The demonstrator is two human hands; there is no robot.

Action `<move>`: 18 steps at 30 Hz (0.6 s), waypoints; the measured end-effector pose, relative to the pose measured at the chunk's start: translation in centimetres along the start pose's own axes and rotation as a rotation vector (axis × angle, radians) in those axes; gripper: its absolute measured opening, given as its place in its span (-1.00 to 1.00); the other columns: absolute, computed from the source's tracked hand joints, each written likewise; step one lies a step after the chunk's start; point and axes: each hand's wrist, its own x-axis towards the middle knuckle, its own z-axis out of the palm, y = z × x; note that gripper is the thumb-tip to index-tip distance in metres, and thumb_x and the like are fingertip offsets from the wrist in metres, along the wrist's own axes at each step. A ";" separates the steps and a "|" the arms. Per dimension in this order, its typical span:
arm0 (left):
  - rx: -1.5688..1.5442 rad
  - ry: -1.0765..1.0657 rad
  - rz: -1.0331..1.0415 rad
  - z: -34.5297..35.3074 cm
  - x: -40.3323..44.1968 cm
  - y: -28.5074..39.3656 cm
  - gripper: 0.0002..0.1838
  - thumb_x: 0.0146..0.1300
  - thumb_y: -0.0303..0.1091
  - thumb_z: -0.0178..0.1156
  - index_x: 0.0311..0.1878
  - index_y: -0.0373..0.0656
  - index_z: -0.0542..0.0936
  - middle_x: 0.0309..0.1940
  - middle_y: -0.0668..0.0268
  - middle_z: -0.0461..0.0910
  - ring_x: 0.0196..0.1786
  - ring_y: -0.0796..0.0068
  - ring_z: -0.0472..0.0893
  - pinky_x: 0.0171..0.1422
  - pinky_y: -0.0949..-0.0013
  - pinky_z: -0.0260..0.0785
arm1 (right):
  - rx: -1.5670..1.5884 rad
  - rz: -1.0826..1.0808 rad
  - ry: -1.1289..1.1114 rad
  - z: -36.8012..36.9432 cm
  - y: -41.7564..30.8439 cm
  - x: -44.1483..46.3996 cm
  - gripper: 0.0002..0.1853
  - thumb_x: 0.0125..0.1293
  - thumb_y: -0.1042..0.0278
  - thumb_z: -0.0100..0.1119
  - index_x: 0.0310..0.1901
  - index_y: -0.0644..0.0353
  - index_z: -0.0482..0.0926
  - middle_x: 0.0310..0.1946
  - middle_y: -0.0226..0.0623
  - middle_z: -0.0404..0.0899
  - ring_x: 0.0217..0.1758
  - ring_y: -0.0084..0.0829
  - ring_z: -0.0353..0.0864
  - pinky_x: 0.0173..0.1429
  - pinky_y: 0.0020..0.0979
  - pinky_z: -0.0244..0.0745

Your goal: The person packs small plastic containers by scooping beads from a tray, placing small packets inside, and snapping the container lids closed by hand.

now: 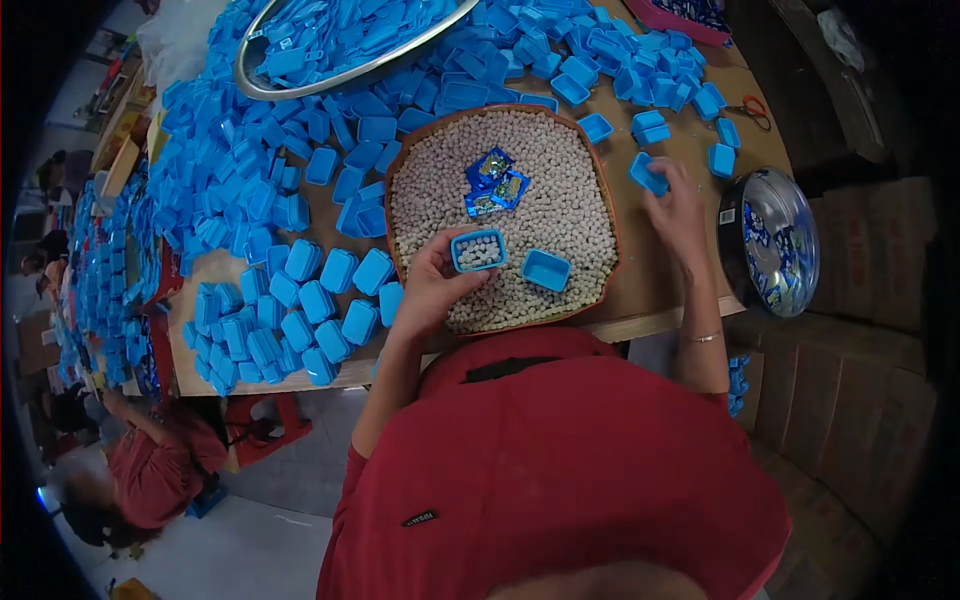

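My left hand (438, 280) is closed around a small blue plastic box (478, 262) with pale round pellets inside, held above the near left part of a wide tray (606, 210). The tray is full of the same pellets (440, 150). Several shiny blue packets (496, 183) lie on the pellets. An empty blue box (546, 270) rests on them to the right of my left hand. Beyond the tray's right side, my right hand (676, 205) pinches another blue box (647, 173) by its edge.
Loose blue boxes (230, 150) are heaped across the table's left and back. Closed boxes (320, 300) sit at the front left. A metal-rimmed basin (262, 90) holds flat blue pieces. At right are a round tin (735, 240) and scissors (757, 112). A co-worker (160, 460) sits lower left.
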 end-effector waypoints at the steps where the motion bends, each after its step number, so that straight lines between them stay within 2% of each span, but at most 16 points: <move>1: 0.046 0.002 0.006 0.3 -0.1 0.2 -0.45 0.07 -0.63 0.29 0.19 -0.23 0.43 -0.03 0.27 0.59 -0.02 0.44 0.61 0.08 0.36 0.50 | 0.170 -0.007 -0.047 0.1 -2.8 0.0 -0.66 0.09 0.49 0.25 -0.06 0.23 0.47 -0.06 -0.14 0.50 -0.09 -0.04 0.56 0.01 -0.21 0.47; 2: 0.095 -0.002 0.005 0.7 -0.2 0.3 -0.45 0.07 -0.62 0.30 0.18 -0.23 0.43 -0.04 0.28 0.60 -0.03 0.47 0.61 0.06 0.38 0.50 | 0.342 -0.004 -0.091 0.4 -5.5 -0.4 -0.64 0.09 0.50 0.25 -0.03 0.23 0.47 -0.05 -0.14 0.50 -0.06 -0.05 0.57 0.04 -0.22 0.48; 4: 0.114 -0.029 0.027 0.8 -0.2 0.1 -0.45 0.07 -0.59 0.33 0.17 -0.22 0.44 -0.09 0.33 0.61 -0.07 0.55 0.60 -0.02 0.46 0.50 | 0.468 -0.238 -0.369 1.4 -9.9 -1.0 -0.58 0.09 0.53 0.25 0.03 0.21 0.46 -0.03 -0.16 0.51 0.01 -0.08 0.57 0.10 -0.27 0.47; 6: 0.140 -0.073 0.005 0.4 -0.2 -0.1 -0.46 0.08 -0.57 0.33 0.17 -0.22 0.44 -0.11 0.34 0.61 -0.09 0.58 0.60 -0.06 0.49 0.50 | 0.445 -0.364 -0.449 3.6 -12.6 -2.1 -0.58 0.07 0.56 0.27 0.01 0.23 0.46 -0.03 -0.15 0.51 0.03 -0.08 0.56 0.09 -0.26 0.49; 9: 0.139 -0.047 0.042 0.8 -0.5 0.2 -0.48 0.10 -0.56 0.32 0.17 -0.22 0.44 -0.12 0.35 0.60 -0.12 0.61 0.59 -0.10 0.52 0.49 | 0.330 -0.445 -0.400 5.6 -13.4 -2.4 -0.57 0.04 0.58 0.30 -0.01 0.24 0.46 -0.02 -0.14 0.51 0.04 -0.09 0.56 0.06 -0.24 0.52; 18: 0.161 -0.022 0.032 0.7 -0.6 0.0 -0.47 0.09 -0.57 0.33 0.17 -0.24 0.44 -0.11 0.35 0.60 -0.08 0.58 0.59 -0.01 0.48 0.50 | 0.353 -0.452 -0.385 5.6 -14.1 -2.3 -0.58 0.00 0.58 0.32 -0.04 0.24 0.48 -0.04 -0.13 0.54 0.04 -0.08 0.57 0.05 -0.22 0.53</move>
